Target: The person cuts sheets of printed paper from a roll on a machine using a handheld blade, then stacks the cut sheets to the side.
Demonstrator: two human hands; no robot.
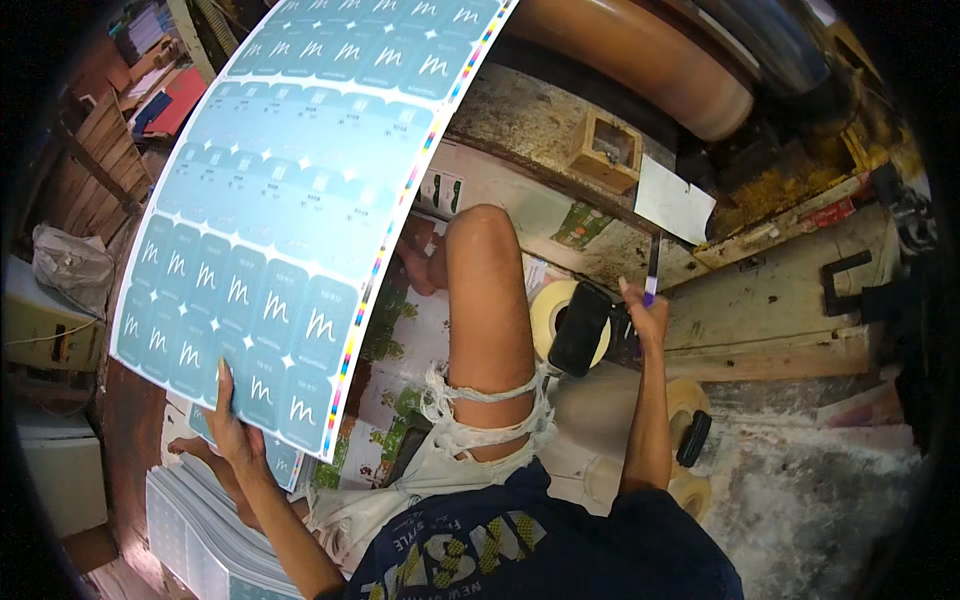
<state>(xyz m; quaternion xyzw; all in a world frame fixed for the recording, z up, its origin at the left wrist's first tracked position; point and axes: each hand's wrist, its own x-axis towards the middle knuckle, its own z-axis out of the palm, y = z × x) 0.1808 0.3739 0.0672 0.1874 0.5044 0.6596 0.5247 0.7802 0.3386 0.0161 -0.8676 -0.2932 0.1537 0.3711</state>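
My raised knee sits between my left hand gripping a blue printed sheet and my right hand clutching a pen.

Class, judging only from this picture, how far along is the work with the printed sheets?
Done: nothing can be judged finished. In hand: the left hand lifts one blue sheet by its lower edge; the right hand holds a pen. Left: a stack of similar sheets lies below the left hand.
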